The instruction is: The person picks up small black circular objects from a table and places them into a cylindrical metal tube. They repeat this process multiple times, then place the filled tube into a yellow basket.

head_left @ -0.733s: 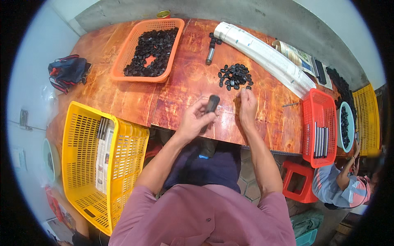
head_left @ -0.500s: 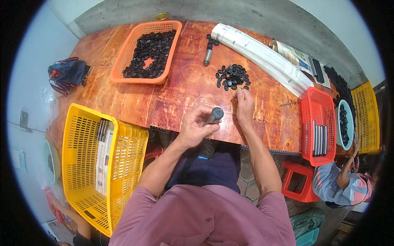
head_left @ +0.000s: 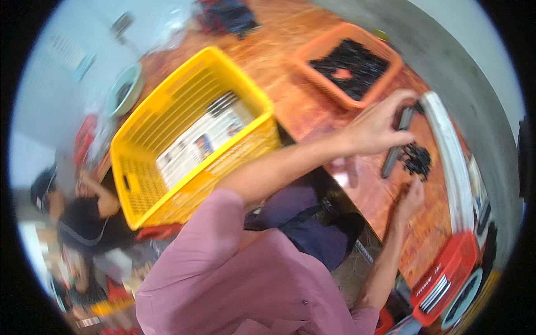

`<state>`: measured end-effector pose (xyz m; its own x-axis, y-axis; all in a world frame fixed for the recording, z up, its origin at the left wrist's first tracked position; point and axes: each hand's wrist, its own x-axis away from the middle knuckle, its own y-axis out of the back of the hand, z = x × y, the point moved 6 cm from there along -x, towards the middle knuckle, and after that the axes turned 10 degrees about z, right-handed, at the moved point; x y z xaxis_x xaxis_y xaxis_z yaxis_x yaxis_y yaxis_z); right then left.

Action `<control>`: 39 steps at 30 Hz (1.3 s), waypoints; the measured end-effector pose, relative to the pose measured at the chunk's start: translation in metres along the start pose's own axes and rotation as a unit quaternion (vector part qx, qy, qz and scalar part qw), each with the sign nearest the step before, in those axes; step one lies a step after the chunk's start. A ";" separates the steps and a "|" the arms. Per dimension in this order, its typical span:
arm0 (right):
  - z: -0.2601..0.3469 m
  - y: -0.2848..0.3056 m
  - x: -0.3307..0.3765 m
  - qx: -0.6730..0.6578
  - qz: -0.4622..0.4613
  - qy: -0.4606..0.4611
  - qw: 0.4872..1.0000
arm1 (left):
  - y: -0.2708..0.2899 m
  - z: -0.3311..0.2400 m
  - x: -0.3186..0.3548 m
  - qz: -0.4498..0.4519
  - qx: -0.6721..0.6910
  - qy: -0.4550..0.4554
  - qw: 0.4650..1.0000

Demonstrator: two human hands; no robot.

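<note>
My left hand (head_left: 385,124) is closed around a dark grey tube (head_left: 392,159), held at a slant above the table. Past the tube lies a heap of small black caps (head_left: 416,159) on the reddish-brown wooden table (head_left: 375,204). Beside the near edge of that heap is my right hand (head_left: 412,196), its fingers drawn together. Motion blurs them, and whatever they may hold is too small to make out. Farther off, an orange basket (head_left: 324,82) contains many more black caps.
A large yellow crate (head_left: 192,192) with newspaper and several tubes stands left. A long white roll (head_left: 449,162) lies along the right. Nearer is a red basket (head_left: 445,267) with tubes, beside a pale bowl (head_left: 462,301). Another person (head_left: 89,218) sits at far left.
My view has swung left, so the table now appears tilted and farther right. The tube, formerly seen end-on, now shows its length in my left hand. My right hand stays near the heap.
</note>
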<state>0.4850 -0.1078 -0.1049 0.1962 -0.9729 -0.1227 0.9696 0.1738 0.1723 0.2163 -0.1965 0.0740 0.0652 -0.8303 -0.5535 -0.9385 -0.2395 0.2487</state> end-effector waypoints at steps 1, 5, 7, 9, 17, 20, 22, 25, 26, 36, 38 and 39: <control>-0.009 0.006 -0.003 -0.017 0.005 0.024 1.000 | 0.024 -0.021 -0.013 0.023 -0.036 0.020 0.999; -0.003 0.003 -0.003 0.093 0.024 0.055 0.994 | 0.143 -0.065 -0.014 -0.045 -0.153 0.192 0.968; -0.003 0.001 -0.005 0.125 0.036 0.061 0.990 | 0.214 -0.067 -0.001 -0.109 -0.165 0.109 0.974; 0.005 -0.003 -0.001 0.114 0.028 0.027 0.993 | 0.281 -0.067 0.038 -0.191 -0.258 0.201 0.925; 0.010 -0.015 -0.002 0.134 0.064 0.022 0.989 | 0.459 0.098 0.326 -0.530 0.083 0.268 0.800; 0.008 -0.014 -0.002 0.161 0.071 0.029 0.984 | 0.451 0.148 0.431 -0.404 -0.031 0.539 0.738; 0.002 -0.011 -0.006 0.193 0.070 0.025 0.978 | 0.428 0.175 0.467 -0.388 -0.028 0.593 0.705; 0.011 -0.016 -0.003 0.203 0.062 0.020 0.977 | 0.402 0.194 0.488 -0.381 0.046 0.601 0.700; 0.006 -0.012 -0.005 0.220 0.060 0.019 0.974 | 0.392 0.193 0.477 -0.376 0.053 0.601 0.703; -0.009 -0.007 -0.014 0.276 0.063 0.023 0.959 | 0.347 0.206 0.480 -0.010 -0.235 0.659 0.715; -0.010 -0.008 -0.016 0.296 0.069 0.030 0.952 | 0.340 0.213 0.491 0.070 -0.336 0.625 0.701; -0.008 -0.009 -0.017 0.312 0.075 0.031 0.947 | 0.338 0.216 0.496 0.109 -0.385 0.604 0.690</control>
<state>0.4745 -0.0912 -0.1123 0.3526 -0.9298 -0.1052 0.6591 0.1669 0.7333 -0.1417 -0.5804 -0.2877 0.6213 -0.5916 0.5138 -0.5433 0.1473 0.8265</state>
